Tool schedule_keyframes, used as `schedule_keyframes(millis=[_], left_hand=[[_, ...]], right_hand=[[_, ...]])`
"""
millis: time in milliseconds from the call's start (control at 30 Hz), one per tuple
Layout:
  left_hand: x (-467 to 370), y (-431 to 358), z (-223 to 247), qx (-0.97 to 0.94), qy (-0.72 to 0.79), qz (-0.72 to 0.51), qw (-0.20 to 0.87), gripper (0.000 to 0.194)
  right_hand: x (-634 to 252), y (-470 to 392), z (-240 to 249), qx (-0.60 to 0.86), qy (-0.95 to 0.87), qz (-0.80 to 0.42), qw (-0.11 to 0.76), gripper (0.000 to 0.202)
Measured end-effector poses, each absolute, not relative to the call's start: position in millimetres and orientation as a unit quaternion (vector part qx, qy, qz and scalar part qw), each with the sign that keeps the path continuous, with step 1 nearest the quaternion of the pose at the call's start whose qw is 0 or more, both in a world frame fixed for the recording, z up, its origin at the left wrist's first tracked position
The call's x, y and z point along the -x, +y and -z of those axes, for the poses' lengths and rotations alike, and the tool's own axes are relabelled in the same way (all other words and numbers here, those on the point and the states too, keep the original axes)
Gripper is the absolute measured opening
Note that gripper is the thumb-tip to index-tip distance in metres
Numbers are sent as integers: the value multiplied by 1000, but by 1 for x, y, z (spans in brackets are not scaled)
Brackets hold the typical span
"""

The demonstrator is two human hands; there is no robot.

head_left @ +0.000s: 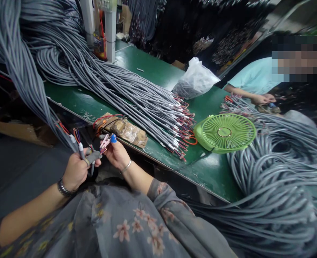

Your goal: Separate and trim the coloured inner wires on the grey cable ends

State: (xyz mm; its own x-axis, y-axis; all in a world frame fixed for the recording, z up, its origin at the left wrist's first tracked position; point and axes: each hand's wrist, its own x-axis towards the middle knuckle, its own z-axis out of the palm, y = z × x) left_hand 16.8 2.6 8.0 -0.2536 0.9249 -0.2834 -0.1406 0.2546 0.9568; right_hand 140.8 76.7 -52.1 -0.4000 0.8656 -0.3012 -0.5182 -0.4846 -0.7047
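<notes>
My left hand [76, 170], with a grey wrap on a finger, is closed around several grey cables [81, 152]. Their stripped ends show thin coloured wires and white bands. Touching or nearly touching its fingertips, my right hand [118, 154] wears a blue cover on one fingertip. It pinches a small pink clip-like piece [104, 142] by the wire ends; its exact kind is hard to make out. Just beyond lies a wooden block [134, 133] wrapped in clear tape, with an orange wire along it, at the edge of the green table [147, 77].
A thick bundle of grey cables [115, 86] runs across the table, its coloured ends towards the right. A green fan [224, 132] and a white plastic bag [198, 77] stand beyond. Coiled cables [282, 172] heap at right. Another person's hands [264, 98] work at the far side.
</notes>
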Motion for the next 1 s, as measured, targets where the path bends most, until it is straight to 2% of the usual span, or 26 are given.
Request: schedule_keyframes(millis=[133,233,400,633,800,1000], left_hand=[[-14,0,-7,-340,597,-511,515,46],[-10,-5,-2,-353,592,-506,519,44],[-2,-12,9,-416,609,-467,487,37],[4,-8,3,-483,600,-339,540,48],[2,-10,0,-450,605,-372,542,40],[-2,-10,-4,-391,605,-451,527,32]], right_hand=[[-150,72,50,337,-283,-811,385,70],[-161,61,52,326,-319,-826,332,70],[-169,44,52,341,-390,-772,367,57],[-167,41,45,344,-466,-735,352,54],[-169,41,46,371,-471,-706,378,57],[-171,44,54,367,-395,-767,348,60]])
